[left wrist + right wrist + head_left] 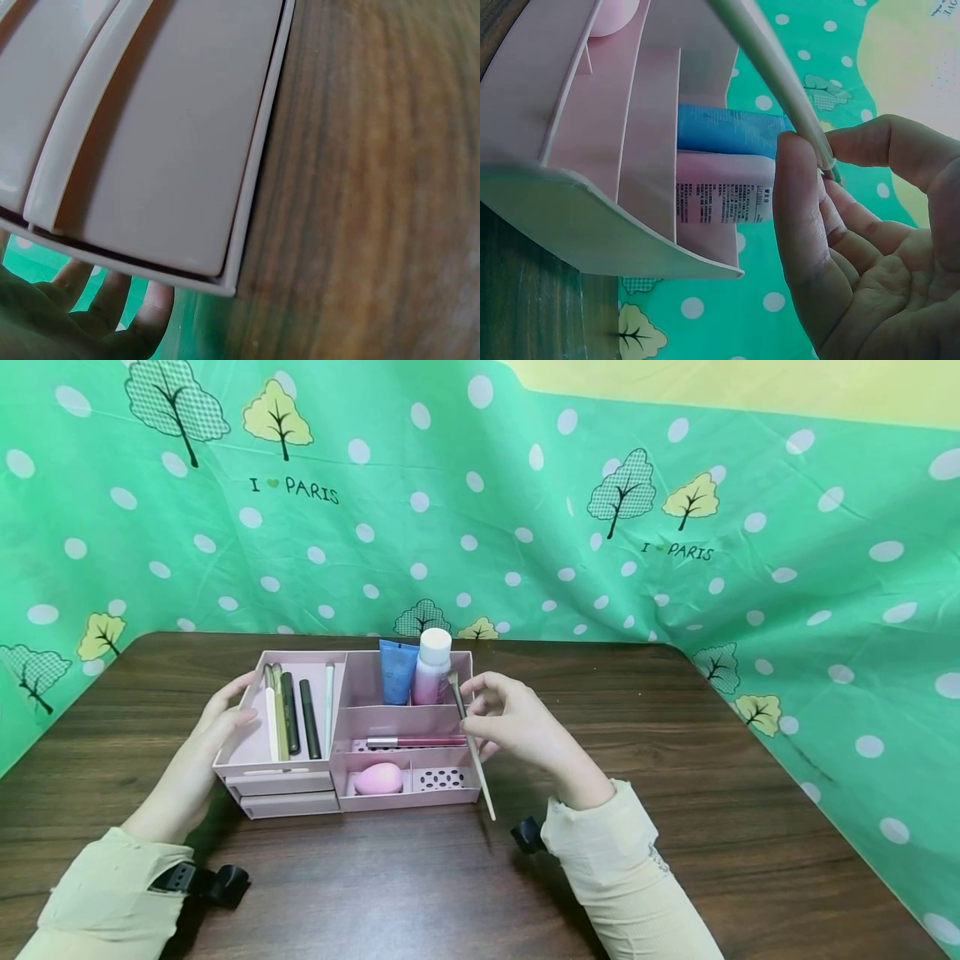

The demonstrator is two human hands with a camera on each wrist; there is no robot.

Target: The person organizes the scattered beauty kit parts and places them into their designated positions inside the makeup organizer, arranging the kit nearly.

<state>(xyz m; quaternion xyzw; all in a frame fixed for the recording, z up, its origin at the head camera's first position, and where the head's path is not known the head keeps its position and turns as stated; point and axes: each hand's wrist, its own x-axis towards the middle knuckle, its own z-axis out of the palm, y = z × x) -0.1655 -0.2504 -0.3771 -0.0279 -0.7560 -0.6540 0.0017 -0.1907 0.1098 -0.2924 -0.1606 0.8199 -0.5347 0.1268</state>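
Observation:
My right hand (510,718) pinches a makeup brush (482,777) between thumb and fingers, just off the right side of a pale pink makeup organizer (296,770). The brush's dark bristle end points up beside a pink bottle with a white cap (432,668), and its pale handle slants down toward me. My left hand (198,752) holds the organizer's left side, thumb at the rim. In the left wrist view, its fingers (154,307) lie along the outside of that side. Next to the bottle stands a blue tube (397,672).
Several slim pens and brushes (291,714) lie in the left tray, above two drawers (292,804). A dark red tube with a silver end (427,741) rests in the middle compartment. A pink sponge (378,779) sits in the front one. The wooden table (675,760) meets a green curtain (525,568).

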